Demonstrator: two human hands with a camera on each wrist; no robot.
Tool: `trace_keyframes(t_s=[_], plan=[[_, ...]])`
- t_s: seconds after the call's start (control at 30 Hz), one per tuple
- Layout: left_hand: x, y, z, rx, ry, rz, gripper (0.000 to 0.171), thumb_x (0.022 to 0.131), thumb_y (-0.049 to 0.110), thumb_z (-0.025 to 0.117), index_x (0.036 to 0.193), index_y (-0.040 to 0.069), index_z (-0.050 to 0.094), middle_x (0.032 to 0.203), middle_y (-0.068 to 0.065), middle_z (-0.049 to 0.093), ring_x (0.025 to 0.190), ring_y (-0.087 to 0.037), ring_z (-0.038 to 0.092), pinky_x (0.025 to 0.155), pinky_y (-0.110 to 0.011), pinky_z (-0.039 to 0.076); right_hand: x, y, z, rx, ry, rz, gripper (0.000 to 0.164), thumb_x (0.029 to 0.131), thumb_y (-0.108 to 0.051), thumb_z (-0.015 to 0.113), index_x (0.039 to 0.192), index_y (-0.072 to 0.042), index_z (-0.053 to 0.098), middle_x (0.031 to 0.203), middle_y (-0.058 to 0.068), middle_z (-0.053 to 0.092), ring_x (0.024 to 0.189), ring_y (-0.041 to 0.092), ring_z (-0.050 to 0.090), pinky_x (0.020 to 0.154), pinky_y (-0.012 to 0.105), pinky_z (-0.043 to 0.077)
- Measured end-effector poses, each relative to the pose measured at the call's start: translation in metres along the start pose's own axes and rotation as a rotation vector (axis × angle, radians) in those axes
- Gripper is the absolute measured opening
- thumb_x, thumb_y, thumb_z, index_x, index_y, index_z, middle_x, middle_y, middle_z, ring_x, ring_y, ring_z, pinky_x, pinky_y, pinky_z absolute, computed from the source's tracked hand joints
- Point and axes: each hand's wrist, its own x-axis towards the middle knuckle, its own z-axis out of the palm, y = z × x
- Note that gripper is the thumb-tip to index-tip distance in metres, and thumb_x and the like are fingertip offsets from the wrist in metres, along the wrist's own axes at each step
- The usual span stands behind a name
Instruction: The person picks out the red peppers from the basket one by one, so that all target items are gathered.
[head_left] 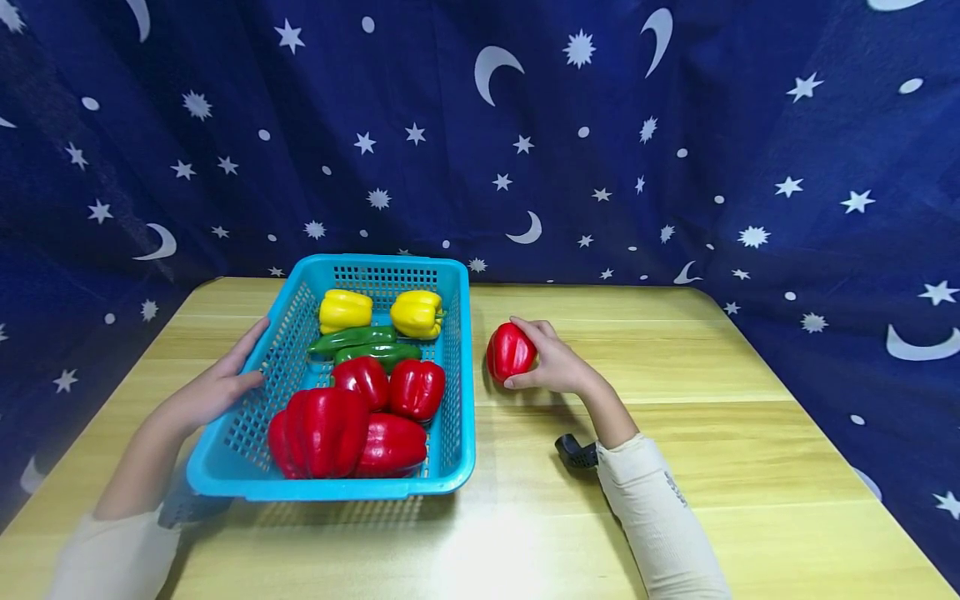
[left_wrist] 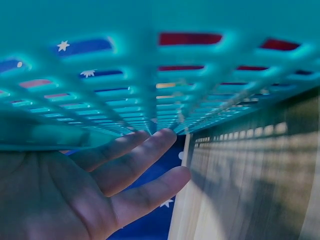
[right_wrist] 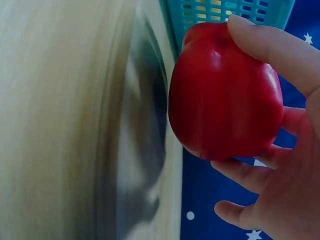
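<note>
In the head view my right hand (head_left: pixel 555 362) holds a red bell pepper (head_left: pixel 507 354) to the right of the basket, thumb on its near side and fingers on its far side. The right wrist view shows the pepper (right_wrist: pixel 225 95) between thumb and fingers, close over the wooden table. My left hand (head_left: pixel 217 387) rests against the left side of a blue plastic basket (head_left: pixel 330 489); in the left wrist view its fingers (left_wrist: pixel 145 200) extend straight along the perforated wall. Inside lie several red bell peppers (head_left: pixel 416 389), two green peppers (head_left: pixel 356 338) and two yellow bell peppers (head_left: pixel 345 311).
The light wooden table (head_left: pixel 750 467) spreads under everything. A dark blue curtain (head_left: pixel 450 167) with white moons and stars hangs behind and at the sides. A black device (head_left: pixel 576 452) sits at my right wrist. The basket fills the table's left middle.
</note>
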Motion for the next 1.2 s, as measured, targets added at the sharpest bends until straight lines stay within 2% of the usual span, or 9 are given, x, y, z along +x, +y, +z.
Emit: trace_keyframes(t_s=[0.2,0.5,0.8,1.0,1.2], plan=[[-0.001,0.001,0.0,0.002,0.001,-0.005,0.076,0.09,0.003,0.034,0.144,0.016,-0.017,0.147,-0.032,-0.008,0.124,-0.062,0.013,0.084,-0.067,0.04,0.001,0.002,0.003,-0.025,-0.031,0.001,0.095,0.066,-0.022,0.079,0.144,-0.015,0.026,0.136,0.017,0.032,0.117,0.04,0.045,0.091,0.051,0.047],[0.001,0.001,0.0,0.009,-0.003,-0.004,0.076,0.09,0.004,0.035,0.144,0.016,-0.017,0.146,-0.032,-0.008,0.123,-0.062,0.015,0.083,-0.066,0.041,0.001,0.003,0.005,-0.062,-0.053,0.0,0.097,0.066,-0.024,0.079,0.145,-0.016,0.024,0.138,0.016,0.03,0.12,0.041,0.039,0.094,0.059,0.039],[-0.001,0.001,0.001,-0.008,0.0,-0.02,0.077,0.09,0.003,0.034,0.144,0.018,-0.019,0.148,-0.03,-0.011,0.124,-0.063,0.012,0.087,-0.069,0.035,-0.001,-0.002,0.005,-0.128,-0.047,-0.03,0.099,0.065,-0.026,0.08,0.145,-0.015,0.023,0.141,0.016,0.028,0.123,0.04,0.037,0.095,0.059,0.033],[-0.001,0.001,0.001,-0.011,0.003,-0.023,0.077,0.09,0.003,0.034,0.144,0.019,-0.018,0.147,-0.03,-0.01,0.123,-0.063,0.013,0.084,-0.067,0.038,-0.002,-0.005,0.005,-0.151,-0.049,-0.049,0.095,0.066,-0.026,0.079,0.144,-0.012,0.026,0.142,0.016,0.029,0.124,0.039,0.038,0.096,0.058,0.028],[-0.001,-0.001,0.001,-0.009,0.004,-0.022,0.077,0.09,0.003,0.035,0.144,0.02,-0.018,0.147,-0.03,-0.01,0.123,-0.063,0.014,0.083,-0.066,0.041,-0.003,-0.007,0.005,-0.179,-0.044,-0.069,0.093,0.066,-0.023,0.079,0.143,-0.011,0.028,0.142,0.015,0.03,0.126,0.038,0.037,0.096,0.057,0.028]])
